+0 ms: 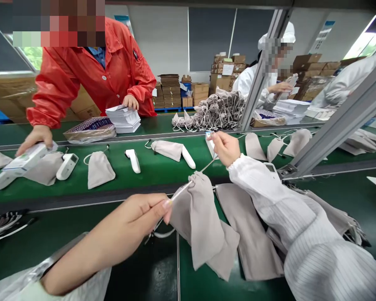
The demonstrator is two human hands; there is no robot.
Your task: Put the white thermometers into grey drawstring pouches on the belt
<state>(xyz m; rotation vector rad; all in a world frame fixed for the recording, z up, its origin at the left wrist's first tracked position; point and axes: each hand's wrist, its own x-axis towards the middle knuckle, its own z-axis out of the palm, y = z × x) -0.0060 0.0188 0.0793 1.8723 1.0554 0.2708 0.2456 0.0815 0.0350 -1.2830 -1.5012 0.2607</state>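
A grey drawstring pouch (207, 225) hangs between my two hands with its neck gathered. My left hand (155, 209) is closed in a pinch on a pale, taut stretch of drawstring (182, 191) at the pouch's left side. My right hand (227, 148), raised farther away, is closed round the cord's other stretch (208, 165), which runs taut up from the neck. Below and to the right lies another grey pouch (250, 234) on the dark green table. Whether the hanging pouch contains anything cannot be seen.
Beyond runs a green conveyor belt (153, 179) with pouches and a white handheld thermometer (133, 161). A metal post (263, 71) rises at right. Across the belt, a person in red (94, 79) touches a white box (28, 159). Pouches are heaped (216, 110) behind.
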